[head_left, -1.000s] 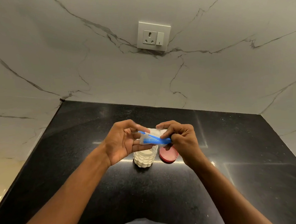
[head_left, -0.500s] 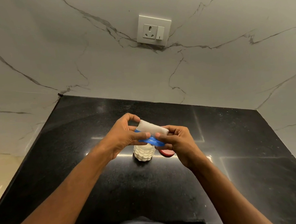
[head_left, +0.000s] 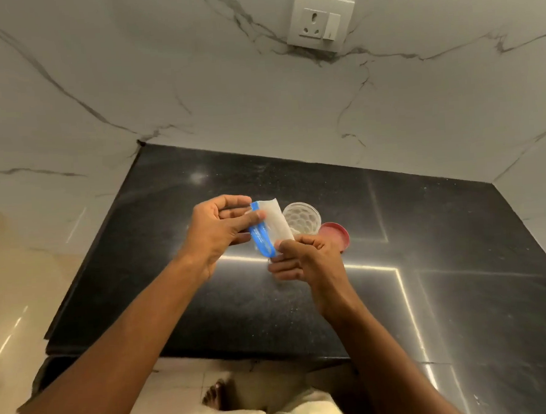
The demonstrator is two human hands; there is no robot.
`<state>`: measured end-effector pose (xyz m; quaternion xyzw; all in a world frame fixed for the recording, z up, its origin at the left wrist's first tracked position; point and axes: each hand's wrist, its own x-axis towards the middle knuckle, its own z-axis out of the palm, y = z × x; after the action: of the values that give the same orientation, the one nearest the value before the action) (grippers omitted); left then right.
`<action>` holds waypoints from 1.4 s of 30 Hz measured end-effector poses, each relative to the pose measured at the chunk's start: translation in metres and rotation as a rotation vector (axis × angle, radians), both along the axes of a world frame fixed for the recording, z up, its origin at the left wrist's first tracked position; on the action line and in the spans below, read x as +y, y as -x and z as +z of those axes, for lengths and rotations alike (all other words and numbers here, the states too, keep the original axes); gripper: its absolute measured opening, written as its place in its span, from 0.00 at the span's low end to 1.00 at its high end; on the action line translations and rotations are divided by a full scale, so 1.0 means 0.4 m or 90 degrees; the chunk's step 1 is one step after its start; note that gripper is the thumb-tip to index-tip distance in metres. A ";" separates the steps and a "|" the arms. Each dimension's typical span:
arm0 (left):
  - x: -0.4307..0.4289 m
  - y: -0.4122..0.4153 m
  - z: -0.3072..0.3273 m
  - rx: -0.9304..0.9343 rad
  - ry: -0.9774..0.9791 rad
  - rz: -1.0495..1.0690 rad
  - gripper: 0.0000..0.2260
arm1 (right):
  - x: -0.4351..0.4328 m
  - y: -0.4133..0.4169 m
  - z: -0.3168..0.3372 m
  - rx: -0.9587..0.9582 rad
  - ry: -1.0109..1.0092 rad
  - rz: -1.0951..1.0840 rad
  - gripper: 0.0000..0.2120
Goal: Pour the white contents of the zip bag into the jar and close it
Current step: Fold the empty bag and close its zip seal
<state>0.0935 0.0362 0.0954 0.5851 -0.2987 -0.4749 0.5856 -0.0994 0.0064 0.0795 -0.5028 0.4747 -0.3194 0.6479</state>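
Note:
A small clear zip bag point(head_left: 272, 224) with a blue zip strip hangs above the black counter, between both hands. My left hand point(head_left: 217, 231) pinches the upper end of the blue strip. My right hand point(head_left: 303, 257) pinches the lower end from below. The strip looks parted along its length. The bag's body looks whitish and flat. Just behind and to the right of the bag stands the open clear jar point(head_left: 302, 218), seen from above. Its red lid point(head_left: 334, 235) lies on the counter beside the jar, partly hidden by my right hand.
The black stone counter point(head_left: 430, 293) is bounded by marble walls behind and on both sides. A wall socket point(head_left: 320, 20) sits high on the back wall. The counter's front edge runs below my forearms, with the tiled floor and a bare foot point(head_left: 216, 394) beneath.
The view has swung and tilted down. The bag has turned from lying across the jar to running lengthwise, left of the jar. The jar's mouth now shows uncovered.

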 end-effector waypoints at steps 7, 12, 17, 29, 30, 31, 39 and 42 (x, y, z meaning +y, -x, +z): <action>0.225 -0.138 -0.062 -0.089 -0.025 0.252 0.09 | 0.105 -0.094 -0.022 -0.096 -0.116 0.037 0.14; 0.471 -0.227 -0.176 -0.137 -0.095 0.384 0.06 | 0.210 -0.202 -0.088 -0.086 -0.138 0.140 0.16; 0.687 -0.321 -0.278 -0.164 -0.190 0.462 0.08 | 0.376 -0.350 -0.137 -0.073 -0.203 0.256 0.16; 1.004 -0.627 -0.546 -0.129 -0.403 0.462 0.08 | 0.695 -0.858 -0.406 0.179 -0.215 0.377 0.05; 1.020 -0.659 -0.575 -0.126 -0.415 0.455 0.08 | 0.708 -0.903 -0.457 0.211 -0.213 0.372 0.04; 1.033 -0.689 -0.604 -0.123 -0.425 0.447 0.08 | 0.717 -0.943 -0.509 0.242 -0.210 0.368 0.05; 1.068 -0.850 -0.883 -0.110 -0.497 0.360 0.11 | 0.712 -1.105 -1.005 0.466 -0.230 0.382 0.15; 1.070 -0.884 -1.051 -0.095 -0.506 0.349 0.10 | 0.705 -1.149 -1.230 0.512 -0.231 0.396 0.17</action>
<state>0.4470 0.4642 -0.3249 0.8528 0.0299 -0.3372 0.3977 0.3603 0.2882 -0.4127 -0.5822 0.5617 0.1919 0.5556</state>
